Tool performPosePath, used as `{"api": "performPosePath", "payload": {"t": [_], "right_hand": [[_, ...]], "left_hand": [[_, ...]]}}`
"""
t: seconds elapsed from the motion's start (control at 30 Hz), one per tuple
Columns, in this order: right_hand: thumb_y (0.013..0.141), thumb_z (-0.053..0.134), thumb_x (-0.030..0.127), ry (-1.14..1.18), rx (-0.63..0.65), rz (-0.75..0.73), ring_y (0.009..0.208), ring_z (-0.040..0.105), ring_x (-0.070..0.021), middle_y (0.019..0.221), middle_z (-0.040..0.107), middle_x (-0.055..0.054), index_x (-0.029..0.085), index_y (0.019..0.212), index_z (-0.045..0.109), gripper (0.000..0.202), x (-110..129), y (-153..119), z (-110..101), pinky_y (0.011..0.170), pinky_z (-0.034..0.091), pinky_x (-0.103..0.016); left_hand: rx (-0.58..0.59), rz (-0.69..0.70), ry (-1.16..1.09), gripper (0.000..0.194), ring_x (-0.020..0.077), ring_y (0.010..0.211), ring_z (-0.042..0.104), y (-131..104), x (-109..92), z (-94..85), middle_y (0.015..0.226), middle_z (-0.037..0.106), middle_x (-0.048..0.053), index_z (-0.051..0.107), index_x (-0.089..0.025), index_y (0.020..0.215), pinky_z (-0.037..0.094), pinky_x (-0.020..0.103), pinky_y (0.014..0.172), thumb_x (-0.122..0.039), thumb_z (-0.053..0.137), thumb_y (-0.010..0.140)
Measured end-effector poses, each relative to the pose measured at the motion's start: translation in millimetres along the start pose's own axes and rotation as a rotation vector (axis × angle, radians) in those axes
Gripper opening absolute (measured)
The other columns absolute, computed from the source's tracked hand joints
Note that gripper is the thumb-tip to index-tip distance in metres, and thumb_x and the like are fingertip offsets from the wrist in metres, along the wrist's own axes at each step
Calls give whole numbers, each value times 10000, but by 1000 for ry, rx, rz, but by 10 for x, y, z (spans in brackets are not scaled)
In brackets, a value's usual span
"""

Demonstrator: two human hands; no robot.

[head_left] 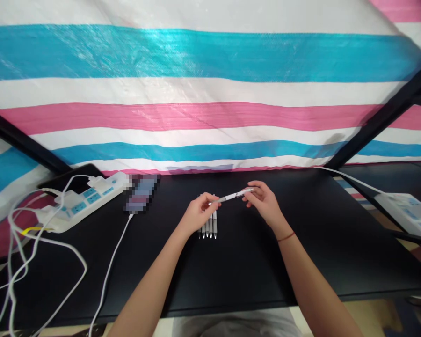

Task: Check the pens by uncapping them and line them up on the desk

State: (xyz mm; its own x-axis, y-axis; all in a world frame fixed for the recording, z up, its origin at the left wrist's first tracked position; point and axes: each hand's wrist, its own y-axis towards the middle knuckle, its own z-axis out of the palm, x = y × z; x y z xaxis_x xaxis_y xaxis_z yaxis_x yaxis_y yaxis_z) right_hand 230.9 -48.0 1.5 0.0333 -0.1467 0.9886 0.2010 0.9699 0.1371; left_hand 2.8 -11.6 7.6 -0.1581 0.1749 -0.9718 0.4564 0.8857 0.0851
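A white and grey pen (pixel 231 195) is held slightly tilted above the table, its right end a little higher. My left hand (pixel 197 213) pinches its left end between thumb and fingers. At the other end, my right hand (pixel 265 206) has its thumb and fingers closed around the tip; a thin reddish band circles that wrist. Below my left hand, several similar pens (pixel 207 229) lie side by side on the black table (pixel 238 271), pointing toward me. My left hand hides their far ends.
A phone (pixel 142 193) with a white cable (pixel 114 250) lies left of the pens. Behind it is a white power strip (pixel 87 201) with tangled cords. Another power strip (pixel 409 213) is at the right. Black frame bars and a striped sheet (pixel 210 117) bound the table.
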Motion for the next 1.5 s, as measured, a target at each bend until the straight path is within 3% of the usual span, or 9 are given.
{"api": "performPosePath", "payload": {"t": [0.07,0.17,0.33,0.5,0.83,1.5], "right_hand": [[730,718,408,117,-45,0,745,667,-180,921,666,-29,249,1092,441,482,19,7,6,592,546,-290],[742,702,415,150,-59,22,738,664,-171,960,663,-36,249,1090,443,465,75,-5,19,622,569,-314],[690,756,397,107,18,101,717,685,-197,962,656,-41,257,1157,432,585,145,-55,79,568,588,-322],[685,765,391,85,116,130,672,701,-208,928,669,-40,247,1114,454,549,135,-90,135,573,597,-347],[700,755,389,72,100,114,684,707,-214,928,676,-43,241,1100,466,515,134,-104,153,588,601,-358],[696,745,416,85,126,132,684,707,-208,931,668,-39,238,1122,477,533,192,-112,177,566,587,-322]], "left_hand": [[99,-37,-16,238,184,818,666,-50,-56,134,908,716,71,598,-176,940,495,308,769,-382,615,823],[142,-116,-63,225,179,807,666,-121,-101,351,879,721,71,575,-177,916,492,309,774,-389,591,843],[203,-209,-118,362,171,765,660,-180,-47,543,856,719,65,578,-177,1123,492,314,766,-375,619,823],[223,-254,-212,314,171,748,659,-190,27,586,874,706,78,599,-158,1022,501,305,711,-375,650,801],[196,-424,-398,360,169,849,666,-204,-118,610,986,694,115,585,-137,996,523,298,746,-365,720,752],[220,-453,-412,350,153,800,668,-176,-143,565,954,695,108,569,-141,950,539,309,743,-410,701,767]]}}
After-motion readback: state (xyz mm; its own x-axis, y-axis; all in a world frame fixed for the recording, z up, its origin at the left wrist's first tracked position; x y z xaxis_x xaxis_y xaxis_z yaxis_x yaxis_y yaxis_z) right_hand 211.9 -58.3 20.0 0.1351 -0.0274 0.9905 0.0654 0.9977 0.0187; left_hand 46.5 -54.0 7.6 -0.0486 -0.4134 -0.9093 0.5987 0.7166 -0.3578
